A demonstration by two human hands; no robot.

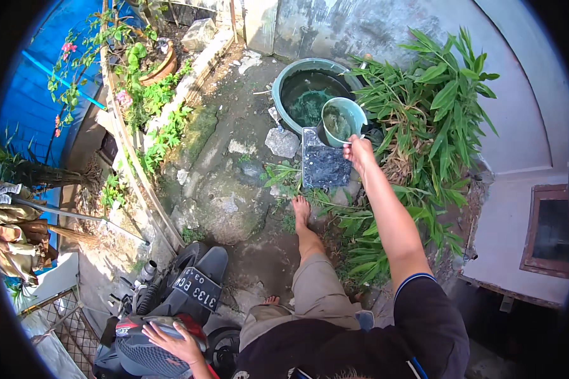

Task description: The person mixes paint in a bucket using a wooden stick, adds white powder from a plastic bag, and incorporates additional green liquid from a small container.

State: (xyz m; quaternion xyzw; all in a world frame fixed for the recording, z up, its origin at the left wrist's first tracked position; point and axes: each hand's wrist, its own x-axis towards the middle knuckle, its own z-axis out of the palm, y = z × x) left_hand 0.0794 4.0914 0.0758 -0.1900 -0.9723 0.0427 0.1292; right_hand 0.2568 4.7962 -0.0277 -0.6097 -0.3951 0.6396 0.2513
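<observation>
My right hand [359, 153] is closed on the handle of a pale green bucket [359, 115] with murky water in it. The bucket is at the near right rim of a large round green tub [277, 95], overlapping it from above; whether they touch I cannot tell. Dark greenish water [305, 95] lies inside the tub, with a lighter, stirred patch. A dark speckled slab [325, 165] sits just below the bucket. At the lower left, my left hand [174, 342] has its fingers spread over the seat of a parked motorcycle [152, 354], possibly resting on it.
Leafy green plants [423, 107] crowd the right side beside the tub. A grey stone [282, 143] lies by the slab. My bare foot [301, 210] stands on uneven, mossy ground. Flowering plants and a potted plant [161, 66] line the left, near a blue sheet [28, 101].
</observation>
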